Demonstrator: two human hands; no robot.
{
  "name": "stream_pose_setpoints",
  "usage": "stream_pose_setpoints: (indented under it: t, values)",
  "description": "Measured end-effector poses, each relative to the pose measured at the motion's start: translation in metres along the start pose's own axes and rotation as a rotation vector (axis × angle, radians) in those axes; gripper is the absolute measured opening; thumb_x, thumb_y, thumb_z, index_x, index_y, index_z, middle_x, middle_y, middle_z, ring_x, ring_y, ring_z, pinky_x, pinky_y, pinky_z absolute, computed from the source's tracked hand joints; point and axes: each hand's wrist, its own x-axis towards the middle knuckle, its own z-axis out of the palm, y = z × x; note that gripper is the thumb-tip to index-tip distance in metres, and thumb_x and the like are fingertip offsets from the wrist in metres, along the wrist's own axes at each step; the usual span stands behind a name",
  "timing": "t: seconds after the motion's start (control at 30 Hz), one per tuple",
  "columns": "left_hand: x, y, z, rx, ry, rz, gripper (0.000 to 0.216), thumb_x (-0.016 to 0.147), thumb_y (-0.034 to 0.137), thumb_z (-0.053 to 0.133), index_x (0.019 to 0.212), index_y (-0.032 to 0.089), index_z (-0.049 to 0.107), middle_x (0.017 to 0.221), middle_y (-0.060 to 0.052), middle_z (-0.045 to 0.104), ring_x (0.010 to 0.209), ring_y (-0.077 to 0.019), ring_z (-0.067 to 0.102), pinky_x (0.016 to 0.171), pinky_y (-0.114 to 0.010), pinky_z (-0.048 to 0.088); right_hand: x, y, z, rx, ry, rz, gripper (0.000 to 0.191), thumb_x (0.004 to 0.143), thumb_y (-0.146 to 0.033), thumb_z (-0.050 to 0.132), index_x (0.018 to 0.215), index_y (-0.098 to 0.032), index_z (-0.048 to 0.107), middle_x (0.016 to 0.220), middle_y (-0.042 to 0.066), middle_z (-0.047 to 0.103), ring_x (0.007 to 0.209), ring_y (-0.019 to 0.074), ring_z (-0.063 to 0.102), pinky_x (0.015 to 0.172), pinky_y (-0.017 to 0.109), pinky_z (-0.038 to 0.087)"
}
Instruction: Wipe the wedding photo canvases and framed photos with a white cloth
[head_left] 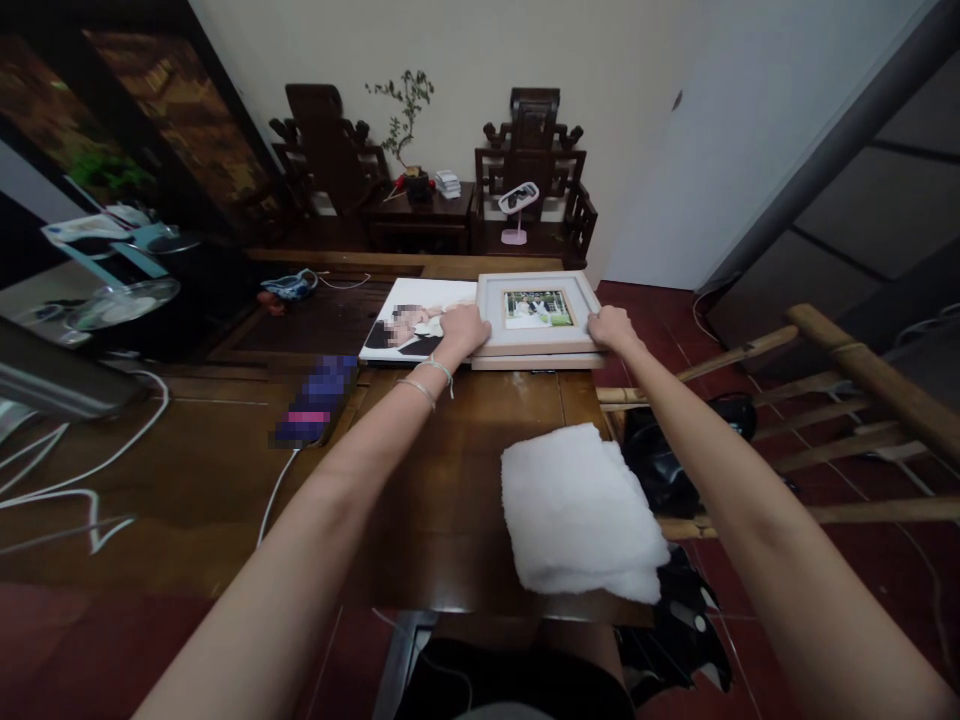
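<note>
Both arms reach forward over the wooden table to a light-framed picture frame [489, 312] with a small photo of people outdoors in a pale mat. My left hand [463, 328] is closed on the frame's left edge, and my right hand [613, 328] grips its right edge. The frame rests on another flat frame [525, 362], of which only the front edge shows. To the left, partly behind my left hand, lies a white photo panel [439, 292] with a large portrait. A folded white towel [577, 510] lies nearer me on the table.
A phone [319, 400] with a white cable lies left on the table [435, 480]. Further left are more cables and a grey cylinder [67, 370]. A bamboo chair [862, 430] holding a black bag stands right. Dark wooden chairs and a pink mirror [517, 205] stand behind.
</note>
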Motion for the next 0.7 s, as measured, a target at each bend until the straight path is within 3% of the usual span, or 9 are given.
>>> stream_pose_setpoints:
  t: [0.13, 0.23, 0.33, 0.4, 0.5, 0.63, 0.7]
  values:
    - [-0.001, 0.012, -0.012, -0.053, 0.018, 0.045, 0.016, 0.063, 0.008, 0.071, 0.063, 0.013, 0.056, 0.107, -0.023, 0.062, 0.131, -0.0439, 0.035, 0.107, -0.047, 0.028, -0.010, 0.002, -0.021, 0.014, 0.059, -0.024, 0.045, 0.090, -0.030, 0.042, 0.117, 0.002, 0.058, 0.119, 0.031, 0.057, 0.113, 0.0363, 0.055, 0.091, 0.043, 0.042]
    - [-0.011, 0.027, -0.034, -0.146, -0.008, 0.027, 0.010, 0.069, 0.010, 0.070, 0.074, 0.009, 0.061, 0.103, -0.021, 0.063, 0.128, -0.0409, 0.040, 0.104, -0.041, 0.036, -0.027, 0.006, -0.048, 0.030, 0.171, -0.078, 0.045, 0.091, -0.032, 0.039, 0.115, 0.003, 0.057, 0.117, 0.030, 0.057, 0.114, 0.0365, 0.053, 0.094, 0.044, 0.039]
    - [-0.030, 0.038, -0.059, -0.427, -0.238, -0.096, 0.014, 0.073, 0.014, 0.071, 0.083, 0.008, 0.064, 0.086, -0.016, 0.066, 0.111, -0.0370, 0.056, 0.090, -0.042, 0.049, -0.055, 0.010, -0.073, 0.081, 0.265, -0.095, 0.040, 0.090, -0.034, 0.041, 0.105, -0.003, 0.060, 0.109, 0.026, 0.061, 0.110, 0.0352, 0.055, 0.094, 0.045, 0.039]
    - [-0.048, 0.039, -0.073, -0.632, -0.363, -0.120, 0.018, 0.078, 0.020, 0.069, 0.090, 0.008, 0.065, 0.086, -0.015, 0.067, 0.105, -0.0338, 0.061, 0.087, -0.042, 0.052, -0.078, 0.011, -0.083, 0.147, 0.267, -0.071, 0.035, 0.088, -0.038, 0.044, 0.098, -0.009, 0.062, 0.105, 0.021, 0.064, 0.106, 0.0328, 0.056, 0.090, 0.044, 0.041]
    - [-0.081, 0.033, -0.089, -0.921, -0.308, -0.136, 0.026, 0.081, 0.023, 0.066, 0.103, 0.009, 0.063, 0.088, -0.013, 0.069, 0.103, -0.0313, 0.063, 0.088, -0.040, 0.053, -0.114, 0.017, -0.088, 0.332, 0.250, -0.107, 0.029, 0.084, -0.041, 0.047, 0.091, -0.017, 0.061, 0.100, 0.014, 0.066, 0.097, 0.0281, 0.059, 0.084, 0.039, 0.044]
    - [-0.130, 0.019, -0.117, -1.064, -0.207, -0.200, 0.029, 0.081, 0.021, 0.065, 0.108, 0.010, 0.063, 0.086, -0.010, 0.070, 0.101, -0.0306, 0.064, 0.087, -0.038, 0.054, -0.173, 0.042, -0.078, 0.624, 0.137, -0.200, 0.034, 0.089, -0.047, 0.033, 0.081, -0.022, 0.055, 0.080, 0.008, 0.065, 0.072, 0.0221, 0.060, 0.066, 0.033, 0.044]
    - [-0.153, 0.010, -0.133, -1.077, -0.164, -0.298, 0.028, 0.083, 0.021, 0.063, 0.108, 0.011, 0.064, 0.083, -0.009, 0.071, 0.101, -0.0309, 0.065, 0.085, -0.038, 0.055, -0.210, 0.060, -0.065, 0.472, 0.135, -0.207, 0.033, 0.088, -0.049, 0.036, 0.067, -0.025, 0.049, 0.064, 0.005, 0.060, 0.063, 0.0220, 0.058, 0.063, 0.034, 0.042]
